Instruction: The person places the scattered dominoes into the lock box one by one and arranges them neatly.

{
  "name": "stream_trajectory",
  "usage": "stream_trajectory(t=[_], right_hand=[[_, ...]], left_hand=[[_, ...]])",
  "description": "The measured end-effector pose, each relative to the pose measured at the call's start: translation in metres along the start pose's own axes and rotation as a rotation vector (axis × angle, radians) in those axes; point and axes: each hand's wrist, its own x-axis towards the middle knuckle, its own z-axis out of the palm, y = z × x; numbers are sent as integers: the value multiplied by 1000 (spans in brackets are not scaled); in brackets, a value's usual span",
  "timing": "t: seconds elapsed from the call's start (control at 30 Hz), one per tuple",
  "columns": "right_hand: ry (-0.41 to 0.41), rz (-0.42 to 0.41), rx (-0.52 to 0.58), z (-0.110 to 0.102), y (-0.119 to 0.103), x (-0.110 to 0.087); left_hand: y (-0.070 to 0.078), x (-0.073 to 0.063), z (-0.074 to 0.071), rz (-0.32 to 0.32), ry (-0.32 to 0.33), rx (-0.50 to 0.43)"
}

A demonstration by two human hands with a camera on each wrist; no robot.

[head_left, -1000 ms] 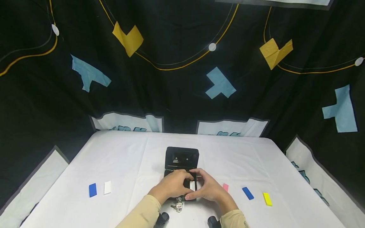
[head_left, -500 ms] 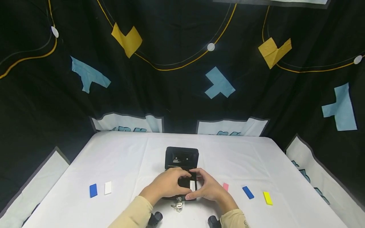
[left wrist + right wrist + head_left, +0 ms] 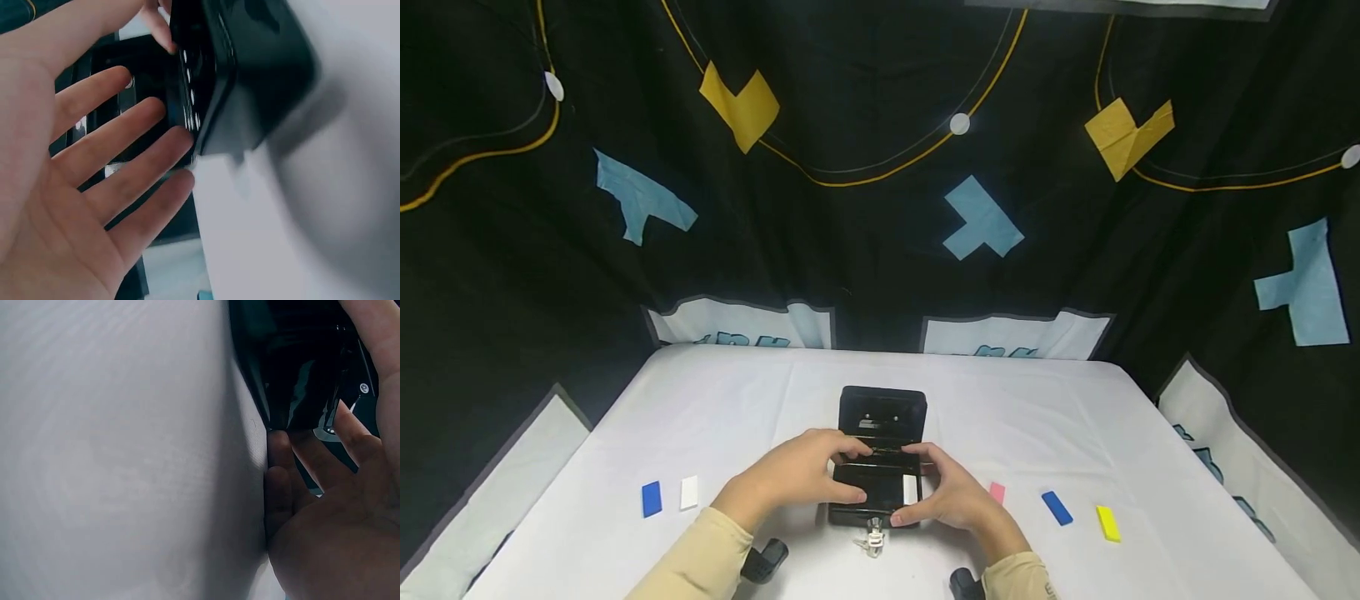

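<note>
A small black metal lockbox (image 3: 868, 493) stands on the white-covered table with its lid (image 3: 882, 408) raised at the back. Keys (image 3: 872, 543) hang at the lock on its front. A white block (image 3: 910, 489) lies inside at the right end. My right hand (image 3: 958, 500) grips the box's right end, thumb at the front corner and fingers toward the back. Over the left edge is my left hand (image 3: 797, 475), thumb and fingers apart, nothing between them. In the left wrist view the left hand's fingers (image 3: 134, 165) are spread beside the box wall.
Left of the box lie a blue block (image 3: 651, 499) and a white block (image 3: 688, 492). To the right are a pink block (image 3: 997, 492), partly behind the right hand, another blue block (image 3: 1057, 508) and a yellow block (image 3: 1108, 524). A dark curtain (image 3: 850, 250) hangs behind the table.
My left hand has drawn back to the left from the box's middle, its fingers spreading and more of the inside showing. The right hand has kept its hold on the right end.
</note>
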Motion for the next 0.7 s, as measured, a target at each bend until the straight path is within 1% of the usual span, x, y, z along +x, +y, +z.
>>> stream_trajectory(t=[0.23,0.4,0.53,0.7], right_hand=[[-4,3,27,0,-1,-1],[-10,8,35,1,-2,-1],[-4,10,21,1,-2,-1],[0,4,9,0,0,-2]], left_hand=[[-12,-16,-12,-44,-79,-44],[-25,-30,-19,-72,-88,-38],[-38,-43,-26,-139,-91,-17],[-53,-60,-40,-258,-83,19]])
